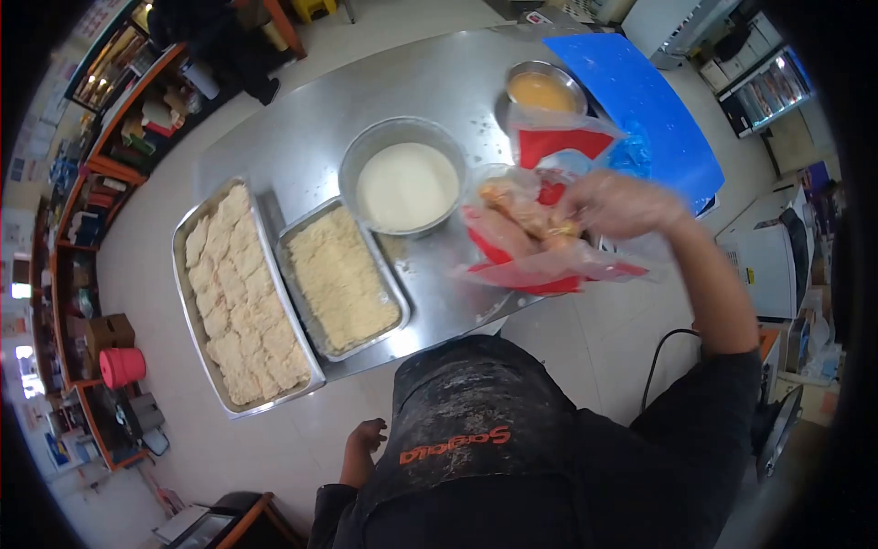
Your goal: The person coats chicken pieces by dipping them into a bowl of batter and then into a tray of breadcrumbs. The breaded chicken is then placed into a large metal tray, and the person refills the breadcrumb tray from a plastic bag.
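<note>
My right hand [622, 203], smeared by motion, is at the mouth of a red and clear plastic bag [494, 240]. Its fingers are over pale, orange-tinged pieces [519, 212] inside; whether they grip anything is unclear. Low beside my apron hangs my left hand [369, 435], fingers loosely bent and apart, holding nothing. Left of the bag stands a round metal pan of whitish liquid [408, 186]. Beyond the bag is a bowl of orange liquid [541, 92]. A tray of crumbly coating [338, 279] lies beside a longer tray of coated pieces [240, 302].
The steel table [302, 119] spans the middle. On its right lie a blue board [649, 101] and crumpled blue plastic [633, 151]. A person [215, 41] in dark clothing stands beyond the table, near shelves. A pink bucket [123, 366] is at the left.
</note>
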Demonstrator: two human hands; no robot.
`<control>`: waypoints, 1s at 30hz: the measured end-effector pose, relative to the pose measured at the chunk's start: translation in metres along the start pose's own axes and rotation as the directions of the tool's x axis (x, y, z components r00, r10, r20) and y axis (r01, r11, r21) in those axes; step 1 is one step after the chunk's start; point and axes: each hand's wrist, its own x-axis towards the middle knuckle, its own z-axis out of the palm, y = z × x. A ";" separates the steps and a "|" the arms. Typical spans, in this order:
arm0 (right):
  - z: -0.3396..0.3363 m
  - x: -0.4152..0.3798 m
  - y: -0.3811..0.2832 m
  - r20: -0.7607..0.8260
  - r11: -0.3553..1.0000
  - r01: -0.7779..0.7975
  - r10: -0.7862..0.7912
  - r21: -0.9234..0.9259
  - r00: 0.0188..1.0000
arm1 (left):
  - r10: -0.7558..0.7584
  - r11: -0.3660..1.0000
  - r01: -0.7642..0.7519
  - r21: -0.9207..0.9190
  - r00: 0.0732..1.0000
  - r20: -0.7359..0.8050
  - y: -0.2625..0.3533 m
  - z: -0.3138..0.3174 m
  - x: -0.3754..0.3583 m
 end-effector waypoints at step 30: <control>0.120 0.183 0.147 0.217 0.971 -0.156 0.194 -0.181 0.957 | -0.030 0.927 -0.025 -0.374 0.989 -0.141 0.078 0.228 -0.010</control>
